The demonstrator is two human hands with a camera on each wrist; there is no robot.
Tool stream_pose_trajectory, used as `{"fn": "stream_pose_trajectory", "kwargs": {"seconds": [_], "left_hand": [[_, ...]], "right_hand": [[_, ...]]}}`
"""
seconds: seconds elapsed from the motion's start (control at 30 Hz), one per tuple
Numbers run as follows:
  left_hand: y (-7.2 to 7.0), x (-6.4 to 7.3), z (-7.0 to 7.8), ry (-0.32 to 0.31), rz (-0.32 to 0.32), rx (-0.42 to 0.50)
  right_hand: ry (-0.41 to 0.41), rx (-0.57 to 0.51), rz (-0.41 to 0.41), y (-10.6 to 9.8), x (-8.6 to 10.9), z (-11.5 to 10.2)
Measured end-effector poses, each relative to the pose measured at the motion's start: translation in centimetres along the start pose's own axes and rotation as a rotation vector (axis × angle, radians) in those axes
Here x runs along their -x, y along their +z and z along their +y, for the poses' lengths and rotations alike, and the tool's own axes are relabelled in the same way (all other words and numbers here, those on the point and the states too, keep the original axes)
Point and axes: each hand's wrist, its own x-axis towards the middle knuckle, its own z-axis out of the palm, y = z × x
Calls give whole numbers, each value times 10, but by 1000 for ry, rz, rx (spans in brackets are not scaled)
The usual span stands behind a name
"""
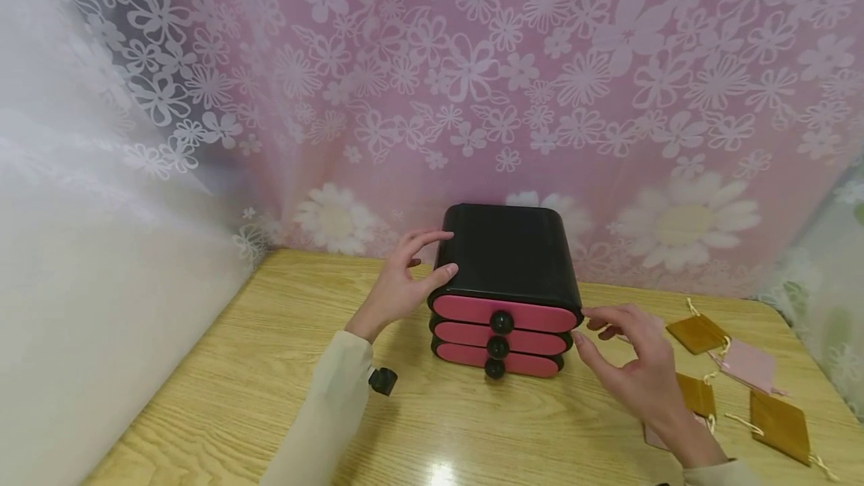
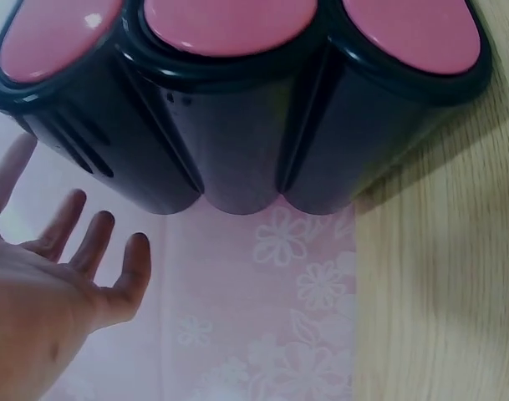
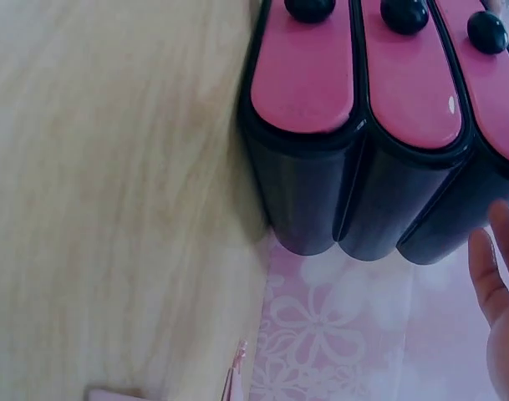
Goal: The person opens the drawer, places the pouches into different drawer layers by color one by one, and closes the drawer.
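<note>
A black three-drawer box (image 1: pixel 509 253) with pink fronts and round black knobs (image 1: pixel 501 322) stands on the table; its drawers are closed. At its upper left edge, my left hand (image 1: pixel 405 280) rests thumb and index finger on the rim, the other fingers loosely bent beside the box. My right hand (image 1: pixel 637 362) is at the right side, index fingertip and thumb right at the front corner of the top drawer. In the left wrist view the left fingers (image 2: pixel 135 267) are spread beside the black side wall. Only part of the right hand (image 3: pixel 506 309) shows in the right wrist view.
Several small drawstring pouches lie at the right, brown ones (image 1: pixel 779 426) and pink ones (image 1: pixel 748 366), some partly behind the right forearm. A flowered pink curtain (image 1: pixel 472 96) hangs right behind the box. White cloth (image 1: pixel 101 246) borders the wooden table (image 1: pixel 223 396) on the left.
</note>
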Motion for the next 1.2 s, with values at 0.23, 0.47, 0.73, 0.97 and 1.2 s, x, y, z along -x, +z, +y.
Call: {"fn": "stream_pose_trajectory", "kwargs": {"seconds": [0.23, 0.47, 0.73, 0.97, 1.2], "left_hand": [[2, -6, -10, -82, -87, 26], [6, -11, -18, -127, -135, 90], [10, -14, -21, -143, -196, 176], [14, -16, -26, -134, -251, 225], [13, -15, -26, -148, -251, 232]], "right_hand": [[78, -14, -135, 4, 14, -11], [205, -56, -274, 15, 23, -17], [287, -107, -372, 28, 25, -20], [326, -157, -420, 35, 23, -22], [263, -226, -444, 47, 22, -21]]}}
